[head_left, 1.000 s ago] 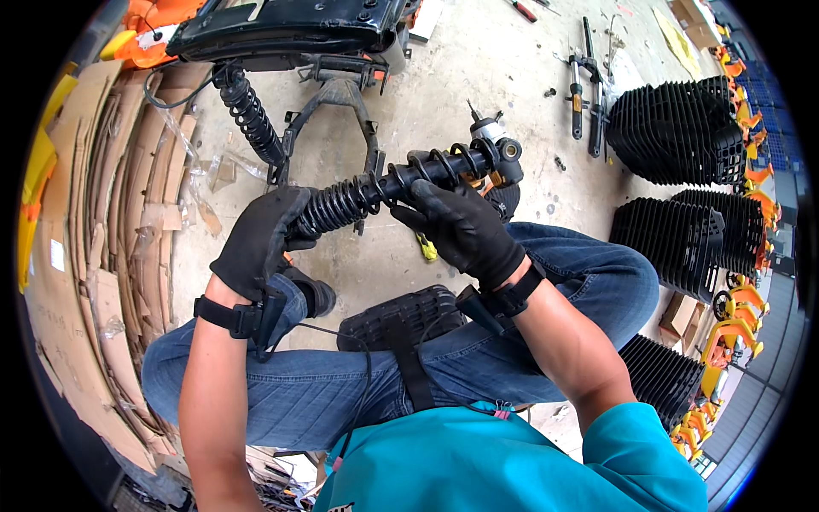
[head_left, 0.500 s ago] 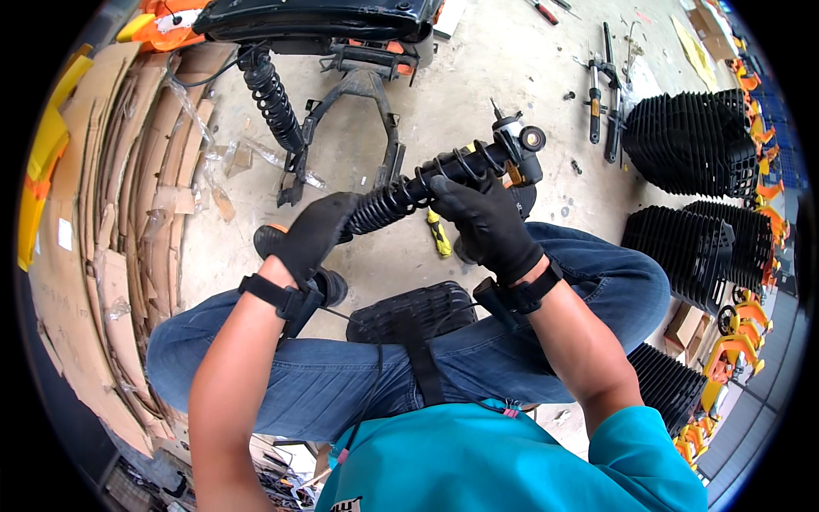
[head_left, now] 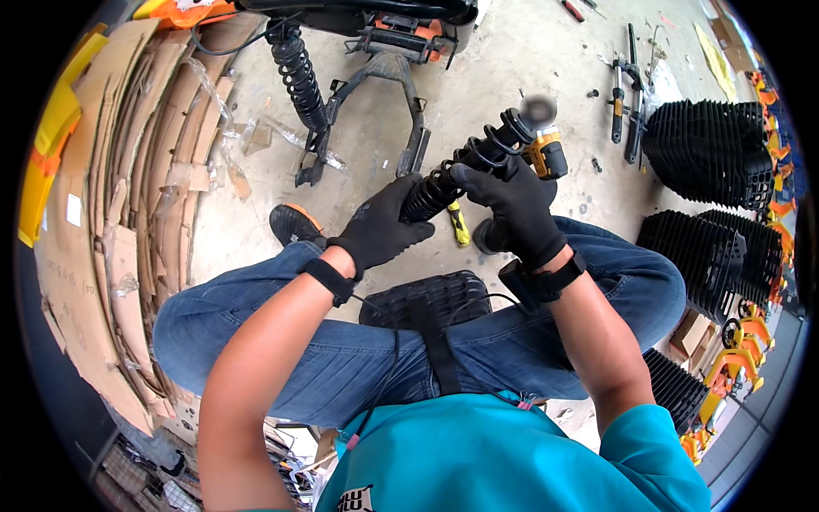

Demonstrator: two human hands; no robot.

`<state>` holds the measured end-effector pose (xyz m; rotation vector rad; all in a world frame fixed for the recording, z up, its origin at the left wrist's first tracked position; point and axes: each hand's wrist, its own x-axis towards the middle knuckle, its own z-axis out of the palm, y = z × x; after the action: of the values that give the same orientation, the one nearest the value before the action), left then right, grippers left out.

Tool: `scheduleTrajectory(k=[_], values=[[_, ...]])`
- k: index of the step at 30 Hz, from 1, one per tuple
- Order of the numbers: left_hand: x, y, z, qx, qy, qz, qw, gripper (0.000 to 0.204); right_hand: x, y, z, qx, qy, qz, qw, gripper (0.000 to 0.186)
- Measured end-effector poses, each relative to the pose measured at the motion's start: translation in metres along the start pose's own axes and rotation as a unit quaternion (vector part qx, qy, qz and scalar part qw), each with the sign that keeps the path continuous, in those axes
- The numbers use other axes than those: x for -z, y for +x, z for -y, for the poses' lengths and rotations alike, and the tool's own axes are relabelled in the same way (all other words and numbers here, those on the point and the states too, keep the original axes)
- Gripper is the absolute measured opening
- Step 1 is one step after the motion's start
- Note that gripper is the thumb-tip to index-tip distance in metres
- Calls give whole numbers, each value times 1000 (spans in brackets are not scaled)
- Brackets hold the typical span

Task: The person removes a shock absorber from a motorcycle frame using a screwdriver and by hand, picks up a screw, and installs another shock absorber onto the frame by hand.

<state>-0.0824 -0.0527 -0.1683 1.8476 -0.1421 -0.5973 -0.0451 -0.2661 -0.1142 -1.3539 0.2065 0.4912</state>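
Observation:
A black coil-spring shock absorber (head_left: 469, 157) is held aslant over the floor, its round eye end (head_left: 539, 111) pointing up and to the right. My left hand (head_left: 381, 225), in a black glove, is closed round the lower end and hides it. Further up the spring, my gloved right hand (head_left: 519, 209) grips it, thumb across the coils. Just past the right hand, a yellow and black power tool (head_left: 547, 154) is partly hidden behind the shock absorber. Below the spring a yellow-green screwdriver (head_left: 461, 225) lies on the floor.
Ahead stands a dark vehicle frame (head_left: 401, 72) with a second shock absorber (head_left: 299, 78) attached. Flattened cardboard (head_left: 128, 171) leans at left. Stacked black slatted plastic parts (head_left: 708, 149) stand at right, near two fork tubes (head_left: 627, 98). A black pad (head_left: 397, 305) lies between my legs.
The shock absorber has swung steeper, its eye end up and to the right. My left hand has come closer to my right hand. The whole view has shifted slightly.

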Motion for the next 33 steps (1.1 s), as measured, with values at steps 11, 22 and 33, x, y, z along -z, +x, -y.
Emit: scheduleTrajectory(k=[11, 22, 33], values=[[1, 2, -15, 30, -98, 15, 995, 48, -5, -4, 7, -3, -11, 25, 1000, 45], [5, 6, -9, 94, -243, 137, 956, 40, 2, -5, 0, 33, -60, 63, 996, 53], [2, 3, -6, 119, -261, 191, 939, 42, 2, 0, 3, -53, -17, 64, 996, 49]])
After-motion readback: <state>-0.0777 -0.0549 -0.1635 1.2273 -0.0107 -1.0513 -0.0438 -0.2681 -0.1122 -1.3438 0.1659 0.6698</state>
